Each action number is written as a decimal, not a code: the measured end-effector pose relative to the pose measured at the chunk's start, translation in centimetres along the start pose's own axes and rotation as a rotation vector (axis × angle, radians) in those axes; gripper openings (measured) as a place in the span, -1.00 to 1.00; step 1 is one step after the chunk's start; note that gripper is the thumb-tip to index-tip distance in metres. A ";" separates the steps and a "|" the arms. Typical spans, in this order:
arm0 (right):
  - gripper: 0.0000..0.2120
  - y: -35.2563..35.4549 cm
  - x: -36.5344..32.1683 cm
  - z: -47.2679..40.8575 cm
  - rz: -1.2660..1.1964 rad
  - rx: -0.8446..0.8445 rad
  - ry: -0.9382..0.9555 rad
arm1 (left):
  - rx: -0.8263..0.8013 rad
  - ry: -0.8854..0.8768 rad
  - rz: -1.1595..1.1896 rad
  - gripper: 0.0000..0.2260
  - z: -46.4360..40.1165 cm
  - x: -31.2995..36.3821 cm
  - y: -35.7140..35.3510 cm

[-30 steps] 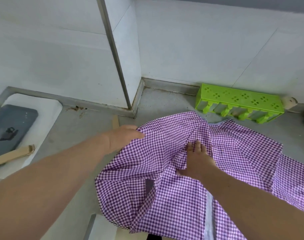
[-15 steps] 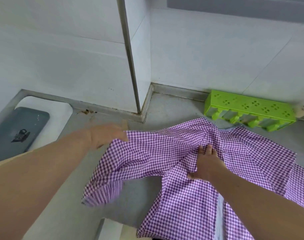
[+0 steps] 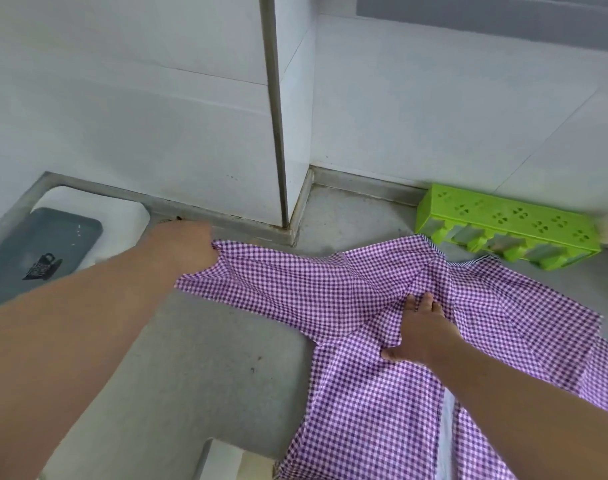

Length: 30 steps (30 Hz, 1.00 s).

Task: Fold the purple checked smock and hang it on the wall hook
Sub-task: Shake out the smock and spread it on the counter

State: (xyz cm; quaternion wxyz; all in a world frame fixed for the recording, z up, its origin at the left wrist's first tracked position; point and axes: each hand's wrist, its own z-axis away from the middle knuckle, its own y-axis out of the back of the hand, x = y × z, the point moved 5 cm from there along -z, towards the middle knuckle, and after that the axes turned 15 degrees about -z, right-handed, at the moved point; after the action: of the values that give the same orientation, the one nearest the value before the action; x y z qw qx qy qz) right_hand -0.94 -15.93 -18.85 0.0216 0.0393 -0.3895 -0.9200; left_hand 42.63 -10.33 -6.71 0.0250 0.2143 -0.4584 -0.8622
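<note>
The purple checked smock (image 3: 358,375) lies spread on the grey countertop (image 3: 198,368). One sleeve is stretched out flat to the left. My left hand (image 3: 188,245) grips the cuff end of that sleeve, near the back edge of the counter. My right hand (image 3: 418,327) presses flat on the middle of the smock, fingers straight and pointing away from me. No wall hook is in view.
A green plastic rack (image 3: 503,225) lies against the back wall, just beyond the smock. At the far left a dark grey tray (image 3: 36,251) sits on a white board. A tiled wall corner with a metal strip (image 3: 276,133) juts out at the back.
My left hand has pulled the sleeve out to the left and away from me, so it now lies straight. My right hand has stayed pressing on the smock's middle.
</note>
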 end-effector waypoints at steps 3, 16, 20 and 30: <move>0.45 0.1 0.0 0.2 -0.003 -0.002 0.009 | 0.140 0.017 -0.082 -0.56 -0.1 1.1 0.0; 0.43 -0.5 0.9 -0.2 -0.034 0.021 0.052 | 0.146 -0.548 -0.304 -0.22 3.2 14.6 -8.4; 0.41 -0.7 1.2 0.1 -0.032 0.053 0.073 | 0.250 -0.439 -0.335 -0.33 2.1 13.1 -8.0; 0.40 -0.5 1.1 0.4 -0.014 0.049 0.057 | 0.248 -0.581 -0.260 -0.83 2.2 15.3 -6.6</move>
State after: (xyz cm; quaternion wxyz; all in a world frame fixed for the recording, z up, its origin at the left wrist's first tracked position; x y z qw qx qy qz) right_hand -2.11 -15.39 -19.04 0.0253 0.0690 -0.4108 -0.9088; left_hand 28.88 -8.42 -16.21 -0.2430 0.0177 -0.5166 -0.8209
